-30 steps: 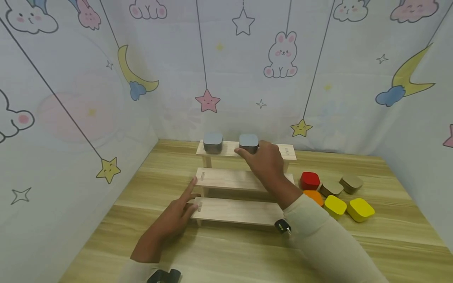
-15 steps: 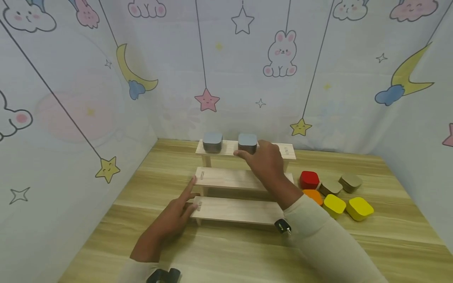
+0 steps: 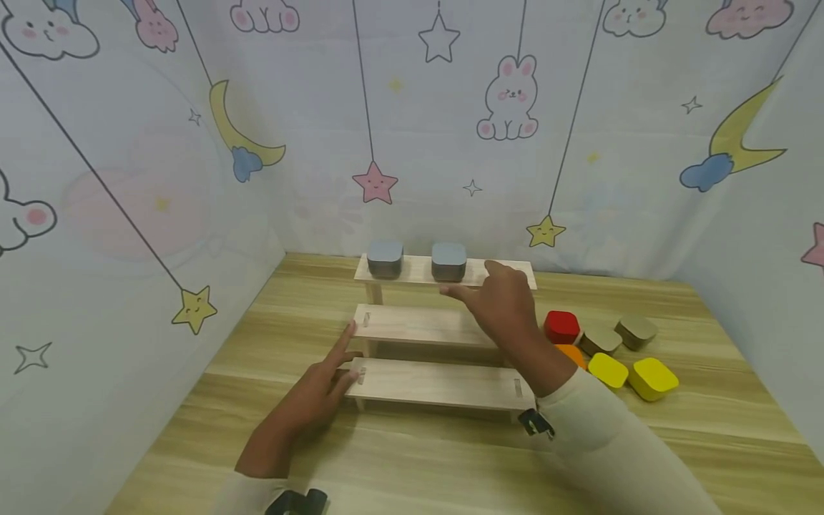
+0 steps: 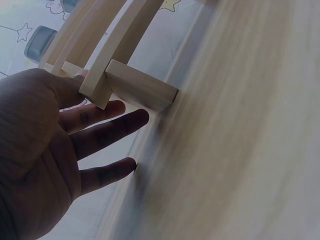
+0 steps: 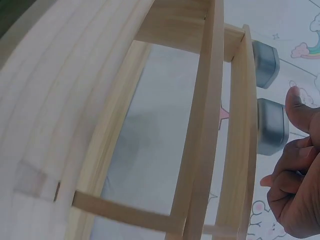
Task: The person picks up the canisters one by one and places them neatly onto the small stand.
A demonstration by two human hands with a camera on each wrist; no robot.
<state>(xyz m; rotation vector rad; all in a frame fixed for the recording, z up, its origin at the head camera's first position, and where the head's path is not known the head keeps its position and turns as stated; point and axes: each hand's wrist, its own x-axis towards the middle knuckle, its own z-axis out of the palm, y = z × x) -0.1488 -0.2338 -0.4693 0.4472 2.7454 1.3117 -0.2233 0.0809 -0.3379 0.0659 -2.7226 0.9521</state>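
Observation:
A three-step wooden rack (image 3: 438, 381) stands on the wood-grain table, and two grey rounded blocks (image 3: 385, 260) sit on its top step. Just right of the second grey block (image 3: 448, 262) is my right hand (image 3: 508, 304), apart from it, thumb and index finger spread with nothing between them. In the right wrist view, the other fingers of that hand curl inward. My left hand (image 3: 317, 390) rests at the rack's left end, its index fingertip at the middle step and thumb at the lowest. Three of its fingers (image 4: 110, 127) extend loosely in the left wrist view.
Right of the rack lie a red block (image 3: 562, 327), a partly hidden orange block (image 3: 571, 355), two yellow blocks (image 3: 653, 378) and two brownish blocks (image 3: 637, 332). A cartoon-printed cloth (image 3: 412, 129) walls the table's back and sides.
My right hand has let go of the second grey block and drawn back to the right and slightly nearer. That block stays on the top step. The left hand keeps its place.

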